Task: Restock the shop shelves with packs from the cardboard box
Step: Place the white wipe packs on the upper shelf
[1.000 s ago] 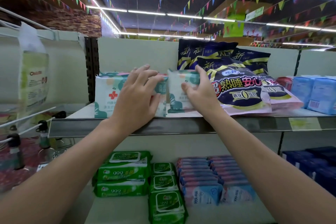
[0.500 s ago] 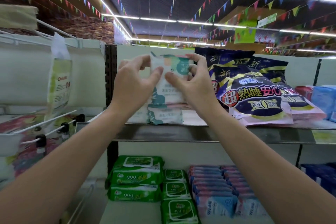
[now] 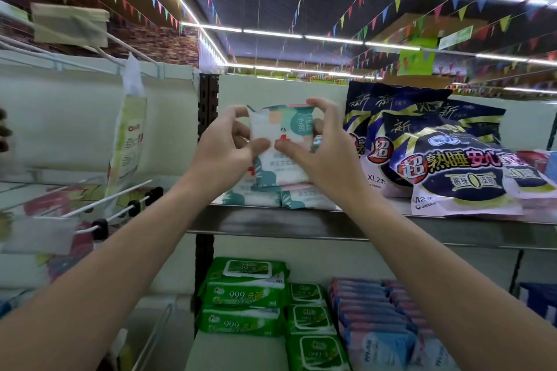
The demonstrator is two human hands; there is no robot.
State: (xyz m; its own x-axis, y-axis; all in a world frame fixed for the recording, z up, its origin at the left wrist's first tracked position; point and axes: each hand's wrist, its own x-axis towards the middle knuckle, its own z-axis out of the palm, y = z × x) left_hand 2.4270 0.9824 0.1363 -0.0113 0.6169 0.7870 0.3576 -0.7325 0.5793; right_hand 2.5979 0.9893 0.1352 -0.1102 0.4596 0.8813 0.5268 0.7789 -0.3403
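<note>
Two grips pinch one white-and-teal pack (image 3: 283, 135): left hand (image 3: 223, 144) on its left edge, right hand (image 3: 325, 147) on its right. It stands upright, long axis vertical, just above the top shelf (image 3: 301, 223), over flat packs (image 3: 271, 199); neither hand is nearer.

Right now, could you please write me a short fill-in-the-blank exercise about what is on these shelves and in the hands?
1. The left hand and right hand grip the same white-and-teal pack, so the number of packs held is ___.
2. On the upper shelf, the dark blue packs lie to the ___ of the held pack.
3. The wipes packs on the lower shelf are ___ in colour.
Missing words: one; right; green.
</note>
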